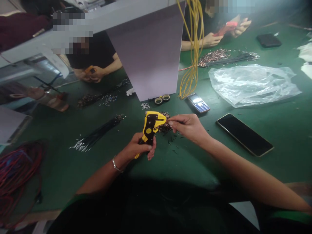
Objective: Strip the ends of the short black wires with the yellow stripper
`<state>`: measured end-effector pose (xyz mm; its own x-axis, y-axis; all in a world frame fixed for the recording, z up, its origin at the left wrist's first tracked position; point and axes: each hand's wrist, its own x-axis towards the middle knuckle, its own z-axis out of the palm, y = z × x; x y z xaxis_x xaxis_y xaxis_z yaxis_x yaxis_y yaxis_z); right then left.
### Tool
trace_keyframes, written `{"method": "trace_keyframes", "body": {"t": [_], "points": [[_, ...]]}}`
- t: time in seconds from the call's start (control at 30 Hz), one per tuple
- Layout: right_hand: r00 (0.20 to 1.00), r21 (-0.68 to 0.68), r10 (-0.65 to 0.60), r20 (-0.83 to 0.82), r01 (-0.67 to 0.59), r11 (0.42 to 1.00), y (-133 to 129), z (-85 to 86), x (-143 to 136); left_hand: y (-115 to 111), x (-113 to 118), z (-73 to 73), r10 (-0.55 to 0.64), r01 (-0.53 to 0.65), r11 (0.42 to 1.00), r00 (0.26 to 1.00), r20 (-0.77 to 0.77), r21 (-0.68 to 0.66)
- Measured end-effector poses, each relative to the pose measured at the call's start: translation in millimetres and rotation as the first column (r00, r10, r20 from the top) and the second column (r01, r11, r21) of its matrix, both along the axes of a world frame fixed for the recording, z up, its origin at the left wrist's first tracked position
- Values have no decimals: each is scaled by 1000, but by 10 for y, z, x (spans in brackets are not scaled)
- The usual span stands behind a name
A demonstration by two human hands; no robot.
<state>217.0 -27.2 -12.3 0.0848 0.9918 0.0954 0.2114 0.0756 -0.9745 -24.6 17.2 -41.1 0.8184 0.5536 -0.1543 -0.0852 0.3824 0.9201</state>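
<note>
while the stripper half-hides wires, tape shows.

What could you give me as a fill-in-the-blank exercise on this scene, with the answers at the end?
1. The person's ____ hand grips the tool.
2. The tool's two main colours are black and ____.
3. In the picture, the large phone lies to the ____ of the small phone.
4. The table is coloured ____.

Missing words: left; yellow; right; green.
</note>
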Motion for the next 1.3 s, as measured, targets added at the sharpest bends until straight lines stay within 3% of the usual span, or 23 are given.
{"method": "trace_keyframes", "body": {"t": [0.17,0.3,0.5,0.73,0.9,1.03,1.3], "points": [[1000,-15,11,11,-11,1000,23,-10,22,-8,13,5,87,-87,996,996,17,-16],[997,-17,1,75,1,1000,33,9,48,-1,20,39,47,-46,998,999,27,-36],[1000,-49,-18,1,18,999,20,35,55,37,38,62,16,-6,995,995,97,-99],[999,-43,-33,-27,32,999,18,42,71,119,28,112,106,-94,990,988,115,-106],[991,8,45,130,-47,999,-14,-4,41,120,66,128,176,-170,984,977,123,-62],[936,80,140,324,-175,981,-69,-66,-42,109,80,101,256,-256,967,962,95,-4],[840,67,229,491,-299,952,-136,-111,-153,36,91,55,267,-268,956,963,24,122]]}}
